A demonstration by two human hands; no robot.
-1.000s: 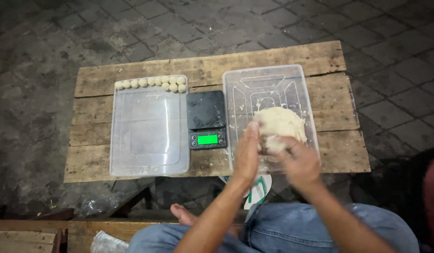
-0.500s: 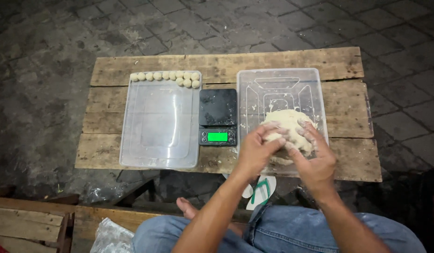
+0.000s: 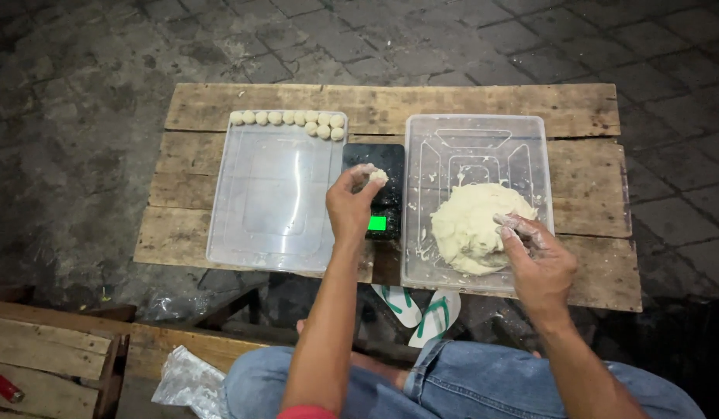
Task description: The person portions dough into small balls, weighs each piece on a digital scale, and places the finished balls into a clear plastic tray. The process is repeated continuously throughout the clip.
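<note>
Our left hand (image 3: 350,208) is over the black scale (image 3: 374,188), and its fingers pinch a small bit of dough (image 3: 377,177) just above the flat top. Our right hand (image 3: 540,260) rests at the edge of the big dough lump (image 3: 472,226), fingers loosely bent and a little apart, white with flour, holding nothing that we can see. The lump lies in the clear tub (image 3: 476,140) on the right. On the left sits a clear lid (image 3: 276,198) with a row of little dough balls (image 3: 290,120) along its far edge. All of it is on a wooden table (image 3: 390,101). To do this bit well, we think we should set the small piece down softly in the middle of the scale, take our fingers fully off, and keep the green screen (image 3: 377,223) uncovered so we can see it
</note>
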